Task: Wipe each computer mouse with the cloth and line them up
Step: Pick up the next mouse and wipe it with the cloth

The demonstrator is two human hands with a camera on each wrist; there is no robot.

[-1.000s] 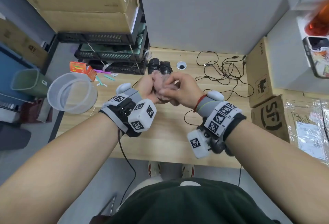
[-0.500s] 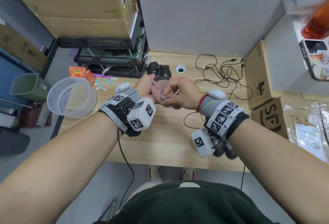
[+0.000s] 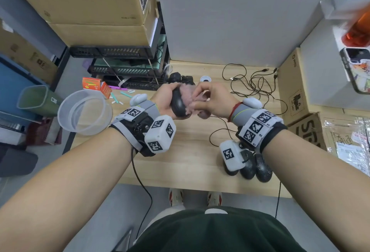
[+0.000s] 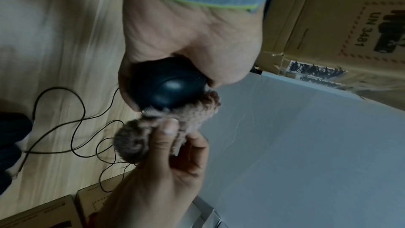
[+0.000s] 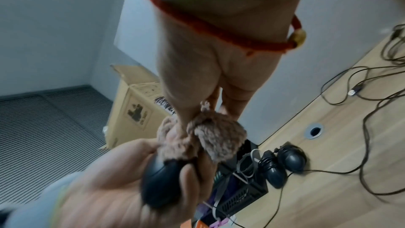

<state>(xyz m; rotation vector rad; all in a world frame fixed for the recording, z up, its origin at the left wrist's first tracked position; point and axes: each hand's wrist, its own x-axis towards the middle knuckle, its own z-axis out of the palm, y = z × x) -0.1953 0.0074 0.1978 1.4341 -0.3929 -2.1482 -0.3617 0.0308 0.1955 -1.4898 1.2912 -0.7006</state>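
The left hand (image 3: 167,99) holds a black mouse (image 3: 178,105) up off the desk (image 3: 186,151), fingers and thumb curled round its sides so that the rounded back faces the other hand — a grip that leaves the top shell bare for wiping. The right hand (image 3: 210,101) pinches a bunched pinkish-brown cloth (image 3: 191,101) between thumb and fingers (image 4: 170,127) and presses it against the front end of that mouse; the wadding gives a thick pad to rub with, judging by how it bulges below the thumb in the left wrist view. Working in the air rather than on the wood probably lets the mouse be turned so every face meets the cloth. Near the front edge of the desk, under the right wrist, three dark mice (image 3: 254,165) sit side by side, touching or nearly so — most likely the row being built, though the wrist unit hides part of it. At the back of the desk, beside the round cable hole (image 3: 205,79), two more black mice (image 5: 282,162) lie with their cords bundled, seemingly waiting their turn. Loose black cables (image 3: 252,83) trail across the back right. A clear plastic tub (image 3: 84,111) stands at the left edge, apart from the work.
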